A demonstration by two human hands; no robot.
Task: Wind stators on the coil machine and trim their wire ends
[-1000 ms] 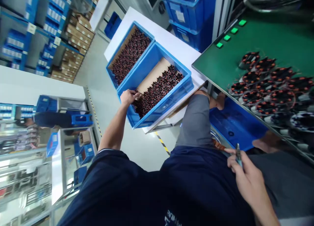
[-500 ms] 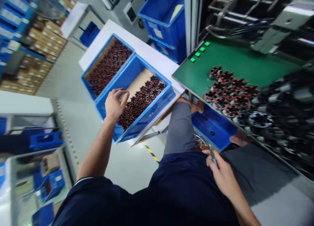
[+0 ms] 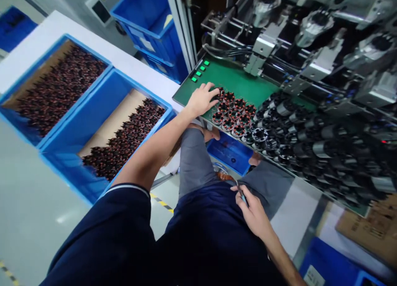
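Note:
My left hand (image 3: pixel 202 100) is over the near left part of the green work surface (image 3: pixel 242 81). Its fingers are spread and reach the edge of a group of motor stators with orange-copper windings (image 3: pixel 238 112); whether they touch the nearest one I cannot tell. In front of my waist, my right hand (image 3: pixel 252 211) is closed around a slim hand tool with a blue-grey handle (image 3: pixel 242 195), its tip pointing up and away. Dark, silvery cylindrical parts (image 3: pixel 291 133) stand packed to the right of the stators.
Two blue bins (image 3: pixel 141 91) on the white table (image 3: pixel 130 58) at left hold many wound parts. Behind the green surface are machine clamps and rods (image 3: pixel 263 50). Stacked blue crates (image 3: pixel 149 34) stand at the back. Under the surface's edge sits a blue tray (image 3: pixel 231 153).
My left hand has moved right, from above the nearer blue bin to the stators on the green surface. The view has turned right. My right hand still holds the tool.

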